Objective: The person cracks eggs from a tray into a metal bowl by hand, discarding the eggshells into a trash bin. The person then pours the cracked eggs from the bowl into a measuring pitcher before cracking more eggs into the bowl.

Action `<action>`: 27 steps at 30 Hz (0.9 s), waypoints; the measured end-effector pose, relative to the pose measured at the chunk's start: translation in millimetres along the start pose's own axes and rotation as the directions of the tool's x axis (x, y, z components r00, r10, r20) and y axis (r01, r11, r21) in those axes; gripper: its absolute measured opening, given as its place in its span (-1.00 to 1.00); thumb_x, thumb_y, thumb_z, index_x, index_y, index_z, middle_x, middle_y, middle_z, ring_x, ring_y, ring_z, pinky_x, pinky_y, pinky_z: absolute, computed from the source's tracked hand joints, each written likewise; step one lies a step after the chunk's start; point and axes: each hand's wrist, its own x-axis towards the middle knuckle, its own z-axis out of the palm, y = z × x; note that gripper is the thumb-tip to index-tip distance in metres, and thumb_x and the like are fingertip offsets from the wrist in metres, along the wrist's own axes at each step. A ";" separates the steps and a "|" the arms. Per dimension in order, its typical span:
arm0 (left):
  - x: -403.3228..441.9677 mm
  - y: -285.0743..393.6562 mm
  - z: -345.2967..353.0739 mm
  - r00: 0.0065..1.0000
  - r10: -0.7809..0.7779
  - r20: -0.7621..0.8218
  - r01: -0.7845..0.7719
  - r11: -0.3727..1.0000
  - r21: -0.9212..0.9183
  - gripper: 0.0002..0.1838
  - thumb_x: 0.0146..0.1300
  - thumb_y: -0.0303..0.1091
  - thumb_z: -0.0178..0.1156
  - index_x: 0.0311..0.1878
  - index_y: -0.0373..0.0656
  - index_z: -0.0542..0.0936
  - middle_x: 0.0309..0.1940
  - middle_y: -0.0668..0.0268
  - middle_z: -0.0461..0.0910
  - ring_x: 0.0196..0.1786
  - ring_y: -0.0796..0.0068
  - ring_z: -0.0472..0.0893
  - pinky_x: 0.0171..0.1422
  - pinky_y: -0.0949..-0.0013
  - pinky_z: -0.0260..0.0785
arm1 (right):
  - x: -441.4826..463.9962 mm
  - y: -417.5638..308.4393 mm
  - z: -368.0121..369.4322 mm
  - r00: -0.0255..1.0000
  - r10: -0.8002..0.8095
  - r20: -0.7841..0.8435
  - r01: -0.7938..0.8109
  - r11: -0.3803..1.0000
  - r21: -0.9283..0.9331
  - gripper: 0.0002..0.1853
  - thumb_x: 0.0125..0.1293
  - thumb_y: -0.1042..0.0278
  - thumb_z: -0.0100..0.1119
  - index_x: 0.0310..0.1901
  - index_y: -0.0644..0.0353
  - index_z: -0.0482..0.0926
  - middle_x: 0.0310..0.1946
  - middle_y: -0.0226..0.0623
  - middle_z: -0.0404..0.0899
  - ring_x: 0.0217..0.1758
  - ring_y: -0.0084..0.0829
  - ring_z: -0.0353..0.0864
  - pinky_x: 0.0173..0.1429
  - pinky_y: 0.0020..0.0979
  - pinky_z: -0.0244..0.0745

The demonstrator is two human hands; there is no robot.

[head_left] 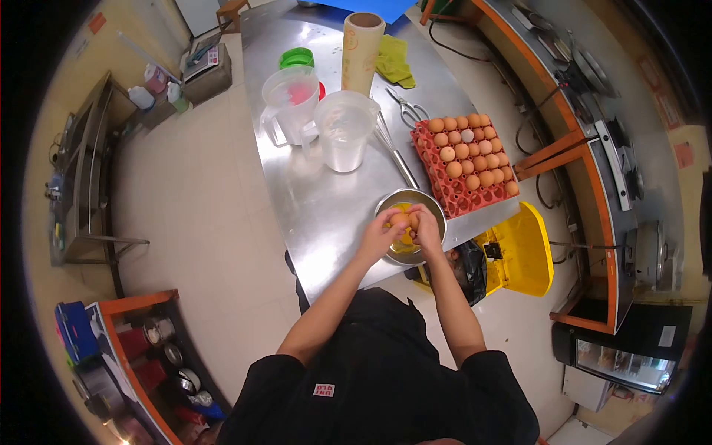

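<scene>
A steel mixing bowl stands at the near edge of the metal table, with yellow raw egg in it. Just over the bowl, my left hand and my right hand meet, fingers closed around a brown egg. Part of the shell shows between the fingertips, and I cannot make out whether it is split in two. Right of the bowl sits a red egg tray loaded with several brown eggs, its near pockets bare. A whisk lies beyond the bowl.
Two clear plastic jugs stand left of the whisk. Behind them are a large film roll, a green cloth, scissors and a green ring-shaped item. A yellow bin with a black bag is below the table's right edge.
</scene>
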 end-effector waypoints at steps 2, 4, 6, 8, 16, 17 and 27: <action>4.5 -9.4 -7.5 1.000 0.018 0.002 -0.018 0.999 -0.034 -0.57 0.47 -0.36 0.24 0.32 -0.27 0.43 0.09 0.16 0.61 -0.04 0.44 0.70 0.05 0.42 0.61 | 1.9 2.8 -0.5 0.998 -0.007 0.064 0.009 0.999 -0.040 -0.68 0.44 0.25 -0.21 -0.13 0.13 0.60 -0.53 -0.41 0.44 -0.67 -0.60 0.35 -0.60 -0.51 0.20; 9.5 -7.1 -9.8 0.999 0.035 0.010 -0.034 0.999 -0.037 -0.56 0.47 -0.36 0.24 0.33 -0.27 0.43 0.09 0.16 0.61 -0.04 0.45 0.70 0.06 0.42 0.61 | 8.6 3.8 -3.6 0.998 -0.038 -0.046 0.038 0.999 -0.006 -0.69 0.44 0.26 -0.21 -0.12 0.13 0.60 -0.52 -0.40 0.45 -0.67 -0.60 0.34 -0.61 -0.51 0.18; 8.1 -6.6 -11.8 0.999 0.039 0.016 -0.039 0.999 -0.008 -0.55 0.47 -0.36 0.24 0.33 -0.27 0.42 0.10 0.16 0.60 -0.04 0.45 0.70 0.05 0.41 0.61 | 7.5 3.6 -1.5 0.999 -0.035 -0.025 0.034 0.998 -0.049 -0.70 0.46 0.28 -0.20 -0.12 0.13 0.60 -0.52 -0.41 0.43 -0.68 -0.61 0.33 -0.62 -0.50 0.17; 5.6 -6.5 -11.5 1.000 0.018 0.022 -0.017 0.999 -0.039 -0.54 0.47 -0.36 0.24 0.34 -0.27 0.41 0.10 0.15 0.60 -0.04 0.44 0.70 0.06 0.40 0.62 | 1.2 -0.2 2.6 0.998 -0.024 0.061 0.028 0.998 -0.056 -0.70 0.47 0.25 -0.19 -0.13 0.12 0.60 -0.52 -0.41 0.43 -0.68 -0.61 0.33 -0.63 -0.50 0.17; 1.7 -3.5 -27.7 0.998 -0.031 -0.048 0.022 0.981 -0.194 -0.51 0.50 -0.31 0.21 0.38 -0.27 0.38 0.16 0.08 0.56 -0.02 0.36 0.71 0.10 0.36 0.62 | 11.4 22.3 -13.6 0.944 -0.307 0.119 0.328 0.844 -0.424 -0.81 0.20 0.43 0.22 -0.15 0.21 0.53 -0.25 -0.14 0.62 -0.15 -0.17 0.64 0.04 -0.23 0.52; 1.1 -2.9 -28.4 0.998 -0.035 -0.046 0.025 0.980 -0.196 -0.51 0.50 -0.30 0.21 0.38 -0.27 0.38 0.16 0.08 0.56 -0.02 0.36 0.71 0.11 0.36 0.62 | 6.1 15.8 -12.5 0.948 -0.296 0.114 0.313 0.818 -0.483 -0.79 0.16 0.42 0.25 -0.16 0.21 0.53 -0.24 -0.09 0.63 -0.12 -0.10 0.64 0.07 -0.20 0.51; -3.6 0.1 -27.0 0.998 -0.033 -0.050 0.018 0.964 -0.264 -0.53 0.49 -0.34 0.22 0.37 -0.27 0.39 0.13 0.10 0.57 -0.08 0.38 0.72 0.05 0.41 0.63 | 0.2 9.7 -12.5 0.934 -0.300 0.192 0.340 0.590 -0.732 -0.59 0.01 0.41 0.26 -0.04 0.19 0.46 -0.06 0.00 0.47 0.03 0.11 0.58 0.11 -0.02 0.53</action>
